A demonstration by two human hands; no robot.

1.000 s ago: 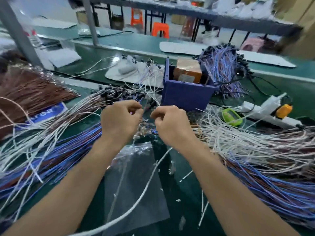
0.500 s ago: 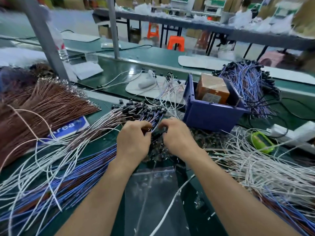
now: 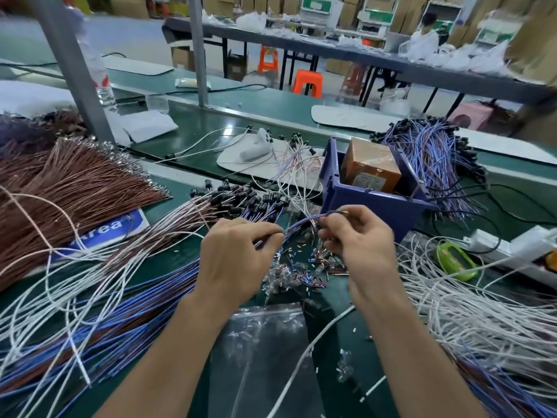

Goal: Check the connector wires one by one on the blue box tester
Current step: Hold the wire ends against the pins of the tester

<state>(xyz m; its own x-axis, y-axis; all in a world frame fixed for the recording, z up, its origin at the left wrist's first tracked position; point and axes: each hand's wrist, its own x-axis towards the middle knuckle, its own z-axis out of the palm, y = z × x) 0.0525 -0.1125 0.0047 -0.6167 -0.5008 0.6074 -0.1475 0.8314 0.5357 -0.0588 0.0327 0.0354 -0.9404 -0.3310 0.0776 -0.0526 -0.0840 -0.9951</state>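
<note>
Head view: we hold one blue-violet connector wire (image 3: 304,220) in an arc between both hands, just in front of the near wall of the blue box (image 3: 376,203). Our left hand (image 3: 232,260) pinches the wire with curled fingers; our right hand (image 3: 361,248) pinches the wire's end, close to the box's near wall but apart from it. An orange-brown unit (image 3: 370,164) sits inside the box. Below the hands lies a scatter of small loose connectors (image 3: 301,267), and a clear plastic bag (image 3: 265,342) covers the green table (image 3: 331,321) between our forearms. Blue wires (image 3: 120,312) crowd the left forearm, and white wires (image 3: 467,312) crowd the right. Open room is limited to the narrow strip between these piles. A green device (image 3: 456,260) lies near the box's right corner.
</note>
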